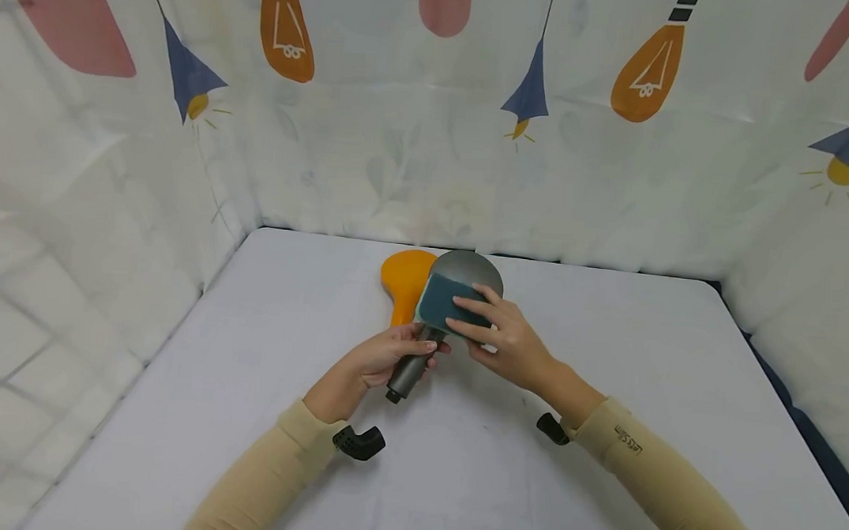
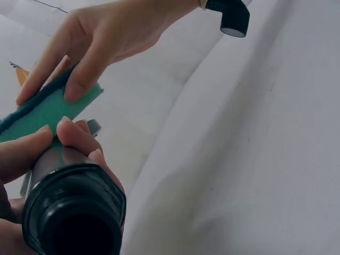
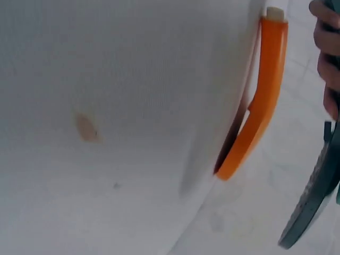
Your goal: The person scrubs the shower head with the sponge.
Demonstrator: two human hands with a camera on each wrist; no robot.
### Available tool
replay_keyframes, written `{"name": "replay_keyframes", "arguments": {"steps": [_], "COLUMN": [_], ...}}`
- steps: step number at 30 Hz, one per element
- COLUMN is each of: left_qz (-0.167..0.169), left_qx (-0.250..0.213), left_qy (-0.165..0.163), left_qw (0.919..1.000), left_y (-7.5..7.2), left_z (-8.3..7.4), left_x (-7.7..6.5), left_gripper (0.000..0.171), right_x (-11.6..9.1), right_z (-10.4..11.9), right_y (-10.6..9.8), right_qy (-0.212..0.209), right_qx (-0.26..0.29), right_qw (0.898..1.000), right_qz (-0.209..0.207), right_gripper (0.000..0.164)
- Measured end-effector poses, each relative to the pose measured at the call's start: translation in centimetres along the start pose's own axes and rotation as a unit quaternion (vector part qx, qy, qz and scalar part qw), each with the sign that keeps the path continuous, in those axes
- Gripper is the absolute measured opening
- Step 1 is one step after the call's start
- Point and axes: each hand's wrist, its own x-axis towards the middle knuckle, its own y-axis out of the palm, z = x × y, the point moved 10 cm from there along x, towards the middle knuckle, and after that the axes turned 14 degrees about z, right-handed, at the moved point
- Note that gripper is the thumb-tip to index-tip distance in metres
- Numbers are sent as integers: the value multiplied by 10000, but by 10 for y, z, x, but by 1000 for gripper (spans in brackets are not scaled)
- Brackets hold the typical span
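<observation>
My left hand (image 1: pixel 381 356) grips the handle of a grey shower head (image 1: pixel 470 263), whose round head points away from me, above the table. The threaded end of that handle (image 2: pixel 79 212) looms close in the left wrist view. A sponge (image 1: pixel 439 301) with a dark teal face and a light green body lies across the shower head near its neck. My right hand (image 1: pixel 513 344) holds this sponge, fingers spread over the dark face and thumb on the green side. Just left of the grey head, an orange shower head (image 3: pixel 265 90) lies on the table.
A white cloth covers the table (image 1: pixel 564 492). Behind and beside it hangs a white curtain (image 1: pixel 415 162) printed with lamps and bulbs. Black camera mounts (image 1: pixel 360 442) sit at both wrists. A small brownish mark (image 3: pixel 86 127) shows on the cloth.
</observation>
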Motion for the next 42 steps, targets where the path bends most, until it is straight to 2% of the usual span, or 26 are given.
{"name": "replay_keyframes", "arguments": {"steps": [2, 4, 6, 9, 11, 12, 14, 17, 19, 21, 22, 24, 25, 27, 29, 32, 34, 36, 37, 38, 39, 41, 42], "left_qz": [38, 46, 9, -20, -1, 24, 60, 30, 1, 19, 49, 106, 137, 204, 255, 236, 179, 127, 101, 65, -5, -227, -403], "left_qx": [29, 76, 88, 80, 39, 9, -59, -218, -352, -528, -648, -898, -1017, -1157, -1087, -522, 132, 899, 1284, 1652, 2014, 2683, 2964], "left_qy": [22, 35, 46, 18, 1, 3, 0, 58, 126, 240, 300, 424, 483, 581, 624, 577, 424, 190, 60, -51, -150, -300, -376], "left_qw": [10000, 10000, 10000, 10000, 10000, 10000, 10000, 9997, 9993, 9983, 9974, 9950, 9935, 9914, 9918, 9967, 9989, 9957, 9917, 9862, 9794, 9626, 9535], "left_y": [1, 1, 1, 0, 0, 0, 0, 0, 0, 1, 2, 4, 5, 7, 7, 6, 5, 6, 7, 7, 8, 8, 8], "left_z": [-1, -2, -2, -1, 0, 1, 1, 0, -1, -3, -4, -6, -7, -9, -11, -15, -18, -19, -20, -21, -21, -24, -26], "left_x": [0, 1, 0, -2, -2, -2, -2, -2, -3, -4, -5, -6, -7, -7, -8, -9, -9, -8, -8, -7, -7, -7, -8], "left_gripper": [51, 50, 49, 47, 46, 46, 46, 47, 48, 49, 49, 48, 48, 46, 44, 44, 45, 45, 45, 43, 41, 34, 31], "right_x": [-1, -4, -11, -26, -34, -35, -31, -18, -14, -15, -17, -25, -29, -37, -42, -46, -51, -55, -56, -56, -55, -48, -43], "right_z": [5, -5, -26, -58, -67, -66, -54, -21, -4, 0, -5, -23, -32, -51, -63, -74, -84, -95, -99, -102, -104, -102, -100], "right_y": [-1, -5, -12, -20, -21, -21, -17, -10, -8, -14, -19, -30, -35, -39, -38, -33, -29, -26, -25, -25, -26, -31, -35], "right_qy": [-165, 12, 501, 1391, 1746, 1772, 1529, 618, 84, -89, 42, 504, 783, 1322, 1720, 2191, 2532, 2856, 2978, 3075, 3150, 3141, 3058], "right_qx": [-21, -5, 175, 543, 643, 654, 538, 291, 153, 205, 315, 757, 1105, 1887, 2576, 3379, 3709, 3916, 3959, 3928, 3810, 3461, 3190], "right_qw": [9998, 10000, 9981, 9852, 9766, 9754, 9810, 9949, 9979, 9956, 9930, 9800, 9691, 9421, 9160, 8818, 8597, 8400, 8338, 8326, 8370, 8568, 8723], "right_qz": [67, -48, -313, -838, -1081, -1139, -1070, -737, -628, -910, -1137, -1772, -2061, -2437, -2551, -2454, -2435, -2437, -2437, -2405, -2346, -2178, -2094], "right_gripper": [57, 57, 53, 49, 49, 48, 47, 39, 30, 25, 24, 26, 30, 40, 45, 44, 44, 44, 44, 44, 43, 42, 41]}}
